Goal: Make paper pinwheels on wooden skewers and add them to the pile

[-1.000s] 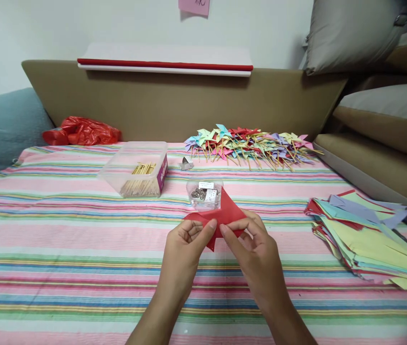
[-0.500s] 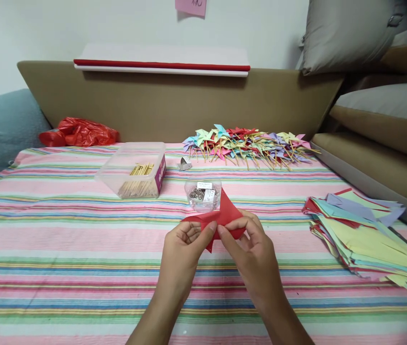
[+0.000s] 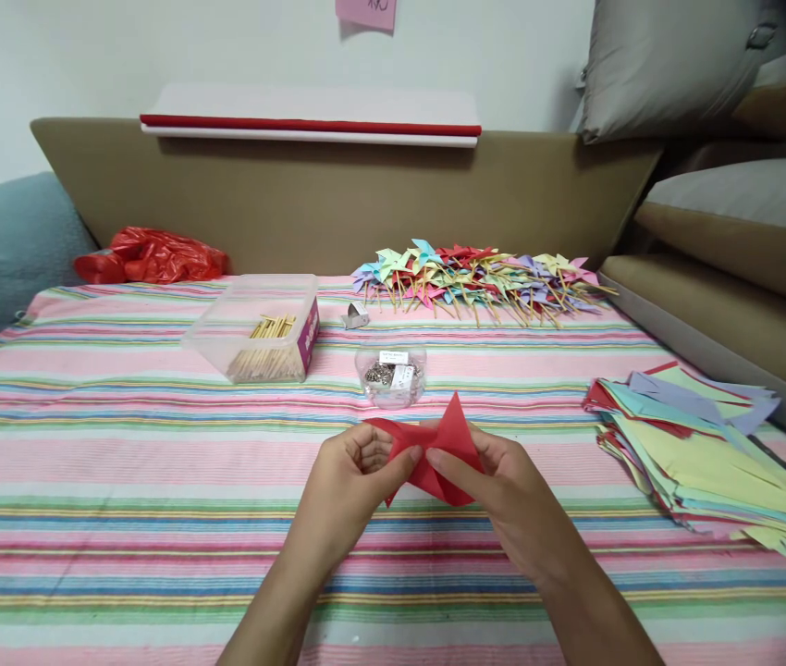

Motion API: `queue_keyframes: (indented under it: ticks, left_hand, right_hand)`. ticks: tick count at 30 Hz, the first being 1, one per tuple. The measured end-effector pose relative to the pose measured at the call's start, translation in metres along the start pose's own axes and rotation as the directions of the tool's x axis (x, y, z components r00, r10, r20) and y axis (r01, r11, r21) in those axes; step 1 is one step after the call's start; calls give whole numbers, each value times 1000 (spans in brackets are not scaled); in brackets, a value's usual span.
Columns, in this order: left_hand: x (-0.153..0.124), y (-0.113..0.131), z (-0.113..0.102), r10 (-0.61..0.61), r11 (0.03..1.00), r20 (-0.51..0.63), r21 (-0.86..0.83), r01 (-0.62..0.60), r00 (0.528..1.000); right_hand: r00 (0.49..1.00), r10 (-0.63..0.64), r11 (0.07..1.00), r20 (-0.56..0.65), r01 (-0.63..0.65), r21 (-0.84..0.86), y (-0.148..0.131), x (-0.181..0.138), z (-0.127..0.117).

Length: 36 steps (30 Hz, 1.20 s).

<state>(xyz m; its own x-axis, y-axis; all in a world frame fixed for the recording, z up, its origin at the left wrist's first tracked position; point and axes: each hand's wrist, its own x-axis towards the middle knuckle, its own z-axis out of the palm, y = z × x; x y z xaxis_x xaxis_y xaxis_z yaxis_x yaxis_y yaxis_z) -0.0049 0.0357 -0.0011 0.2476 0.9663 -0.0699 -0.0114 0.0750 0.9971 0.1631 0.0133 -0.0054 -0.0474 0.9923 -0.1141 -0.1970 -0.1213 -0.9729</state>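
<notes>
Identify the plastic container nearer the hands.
The small clear tub of metallic pieces, beyond the red paper; the larger box, holding wooden sticks, sits farther back and left.

Pink sticky note (image 3: 360, 13) runs off top. Right hand (image 3: 504, 472) is partly hidden behind red paper pinwheel (image 3: 427, 481). Tub labels (image 3: 394, 358) too small to read.

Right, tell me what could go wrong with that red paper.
The red paper might spring open if the left hand or right hand slips, as both pinch it near its middle. It could also crease where pinched. A hand moving forward might knock the clear tub just beyond.
</notes>
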Motion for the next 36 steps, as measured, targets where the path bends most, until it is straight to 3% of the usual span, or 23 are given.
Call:
queue_keyframes:
  ticks: [6,9,16,21,26,36]
  left_hand:
    - [2,3,-4,-36,999,106,-2,36,994]
    - [3,6,-8,-39,998,95,-35,42,995]
    - [1,5,-7,-17,974,-28,-225,10,999]
    - [-1,0,10,-34,950,20,-309,39,999]
    - [-2,-3,24,-32,935,-60,-354,8,998]
    - [-1,-7,20,-44,948,-193,-319,-20,980]
  right_hand:
    - [998,-53,984,-29,47,-174,5,3,-2]
    - [998,-54,980,-31,47,-196,7,4,1]
    - [979,-49,975,-200,90,202,10,6,13]
    - [969,-38,924,-243,127,361,11,7,22]
    - [973,-26,898,-229,124,423,14,5,33]
    - [984,-4,870,-178,92,485,16,3,43]
